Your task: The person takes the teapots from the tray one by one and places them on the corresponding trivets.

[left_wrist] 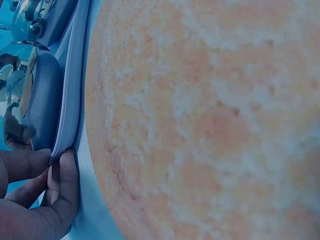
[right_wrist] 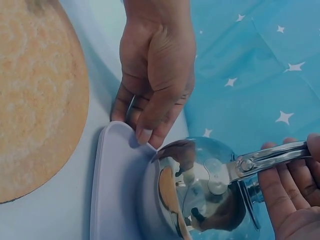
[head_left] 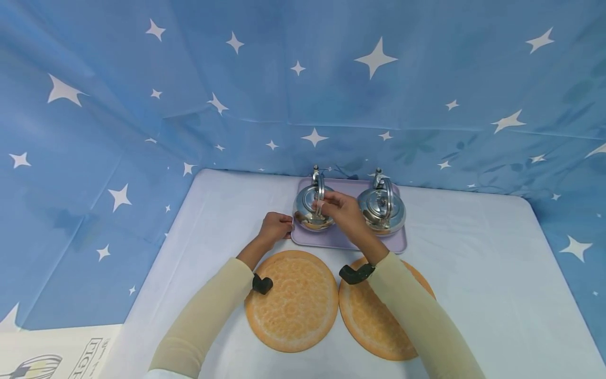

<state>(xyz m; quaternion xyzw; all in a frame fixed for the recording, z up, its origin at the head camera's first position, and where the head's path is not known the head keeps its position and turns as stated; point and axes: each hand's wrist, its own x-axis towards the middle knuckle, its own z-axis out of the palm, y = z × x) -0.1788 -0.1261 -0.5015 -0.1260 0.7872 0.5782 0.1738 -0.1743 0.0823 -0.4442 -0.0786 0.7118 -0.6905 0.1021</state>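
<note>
A lilac tray (head_left: 326, 240) carries two shiny metal kettles, the left kettle (head_left: 305, 204) and the right kettle (head_left: 379, 204), spouts toward the back. My left hand (head_left: 275, 228) pinches the tray's front left corner; in the left wrist view its thumb (left_wrist: 30, 164) lies against the rim with fingers below. My right hand (head_left: 345, 213) holds the arched handle (right_wrist: 274, 159) of the left kettle, with fingers under it in the right wrist view. That kettle still sits on the tray, upright in the head view. The right forearm passes in front of the right kettle.
Two round woven-look orange placemats, a left placemat (head_left: 292, 302) and a right placemat (head_left: 374, 321), lie side by side in front of the tray, partly under my arms. A white cloth (head_left: 483, 263) covers the table. Blue star-printed fabric (head_left: 265, 79) hangs behind and at the sides.
</note>
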